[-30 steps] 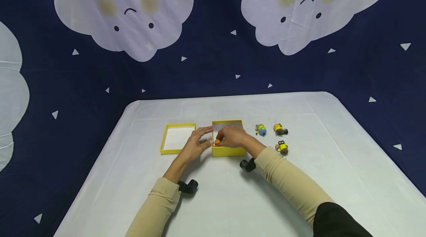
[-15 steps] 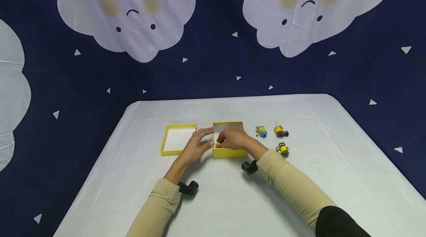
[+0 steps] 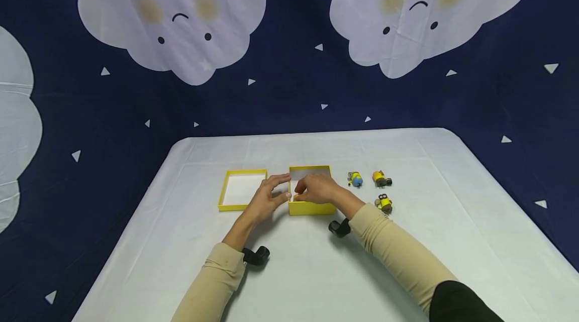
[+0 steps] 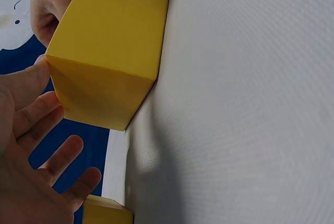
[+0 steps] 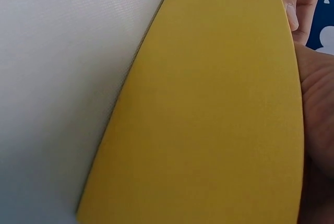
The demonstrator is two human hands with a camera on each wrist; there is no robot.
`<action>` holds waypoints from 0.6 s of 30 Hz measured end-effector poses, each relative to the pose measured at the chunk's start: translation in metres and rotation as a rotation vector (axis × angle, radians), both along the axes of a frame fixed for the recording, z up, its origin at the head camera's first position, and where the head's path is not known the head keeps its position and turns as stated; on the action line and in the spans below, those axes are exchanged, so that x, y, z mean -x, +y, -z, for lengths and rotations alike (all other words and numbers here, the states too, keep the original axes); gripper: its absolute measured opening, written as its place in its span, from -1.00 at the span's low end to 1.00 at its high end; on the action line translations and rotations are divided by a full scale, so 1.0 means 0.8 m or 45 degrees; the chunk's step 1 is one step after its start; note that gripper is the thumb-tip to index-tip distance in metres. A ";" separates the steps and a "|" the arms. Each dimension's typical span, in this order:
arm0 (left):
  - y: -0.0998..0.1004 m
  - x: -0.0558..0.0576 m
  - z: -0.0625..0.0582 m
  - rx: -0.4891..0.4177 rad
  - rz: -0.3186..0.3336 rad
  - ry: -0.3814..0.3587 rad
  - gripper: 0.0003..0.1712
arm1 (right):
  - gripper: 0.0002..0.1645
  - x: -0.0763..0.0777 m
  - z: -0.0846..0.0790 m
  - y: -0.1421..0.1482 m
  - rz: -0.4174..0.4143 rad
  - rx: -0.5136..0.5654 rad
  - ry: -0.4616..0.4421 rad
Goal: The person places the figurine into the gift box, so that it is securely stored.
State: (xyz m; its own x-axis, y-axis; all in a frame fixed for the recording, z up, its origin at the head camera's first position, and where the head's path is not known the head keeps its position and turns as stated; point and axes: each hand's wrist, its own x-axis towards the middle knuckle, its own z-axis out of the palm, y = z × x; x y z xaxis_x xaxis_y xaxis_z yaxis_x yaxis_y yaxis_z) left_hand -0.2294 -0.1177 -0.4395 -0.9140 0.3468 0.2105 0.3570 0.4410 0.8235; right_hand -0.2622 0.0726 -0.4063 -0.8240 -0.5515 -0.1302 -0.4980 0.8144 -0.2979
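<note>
An uncovered yellow box (image 3: 311,208) with a pale inside stands mid-table. My left hand (image 3: 266,197) is at its left wall, fingers spread and fairly straight; in the left wrist view the thumb and fingertips (image 4: 51,101) touch the box's upper edge. My right hand (image 3: 316,189) reaches down over the front wall into the box, fingers bent, pinching a small orange toy figure (image 3: 296,197) in the near left corner. Only a sliver of that toy shows. In the right wrist view the front wall (image 5: 209,109) hides the fingers.
Left of the box lies its yellow-rimmed lid (image 3: 232,207), white inside up. To the right lie a blue-and-yellow minion figure (image 3: 355,179), an orange-and-brown figure (image 3: 381,179) and a yellow-and-brown minion figure (image 3: 384,203). A white cloth covers the table (image 3: 289,272).
The orange toy in my right hand has gone lower into the box's near left corner, and less of it shows. My left hand stays at the box's left edge.
</note>
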 end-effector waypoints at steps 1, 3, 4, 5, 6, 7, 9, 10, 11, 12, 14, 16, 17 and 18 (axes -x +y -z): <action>0.000 0.000 0.000 -0.001 -0.001 -0.001 -0.46 | -0.61 -0.001 0.000 0.000 0.004 0.002 0.004; 0.000 0.000 -0.001 -0.005 0.003 0.010 -0.46 | -0.60 -0.001 -0.001 0.000 0.008 0.010 0.007; 0.000 0.000 -0.001 -0.005 0.005 0.015 -0.46 | -0.58 -0.001 -0.001 0.001 0.011 0.017 0.007; 0.000 0.000 -0.001 -0.003 0.007 0.017 -0.47 | -0.57 -0.001 -0.001 0.002 0.010 0.023 0.008; 0.000 0.000 -0.001 -0.004 0.010 0.023 -0.47 | -0.56 -0.001 -0.001 0.002 0.010 0.030 0.007; 0.000 0.000 -0.001 -0.004 0.014 0.022 -0.46 | -0.54 -0.001 -0.001 0.004 0.010 0.040 0.007; 0.000 0.000 -0.001 -0.006 0.017 0.022 -0.46 | -0.51 -0.001 -0.001 0.006 0.007 0.070 0.006; 0.000 0.000 0.000 -0.007 0.018 0.019 -0.47 | -0.50 -0.001 -0.002 0.008 0.005 0.087 0.004; 0.000 0.000 0.000 -0.008 0.019 0.017 -0.47 | -0.48 -0.001 -0.002 0.009 0.003 0.100 0.006; 0.000 0.000 0.000 -0.009 0.019 0.018 -0.47 | -0.46 -0.001 -0.003 0.011 0.003 0.115 0.012; 0.000 0.000 0.000 -0.009 0.018 0.016 -0.47 | -0.43 -0.001 -0.004 0.014 0.003 0.149 0.018; -0.001 0.000 0.000 -0.012 0.020 0.021 -0.46 | -0.41 -0.003 -0.006 0.017 0.006 0.174 0.027; -0.001 0.000 0.000 -0.013 0.021 0.028 -0.46 | -0.41 -0.003 -0.007 0.018 0.008 0.186 0.037; -0.001 0.000 0.000 -0.016 0.021 0.032 -0.46 | -0.42 -0.004 -0.008 0.020 0.013 0.202 0.044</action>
State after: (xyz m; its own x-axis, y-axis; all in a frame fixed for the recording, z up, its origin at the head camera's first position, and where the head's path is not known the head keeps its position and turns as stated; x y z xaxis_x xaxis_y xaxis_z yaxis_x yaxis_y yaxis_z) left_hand -0.2295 -0.1182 -0.4395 -0.9026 0.3591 0.2374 0.3845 0.4247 0.8196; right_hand -0.2589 0.0886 -0.4001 -0.8319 -0.5548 -0.0139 -0.5023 0.7634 -0.4061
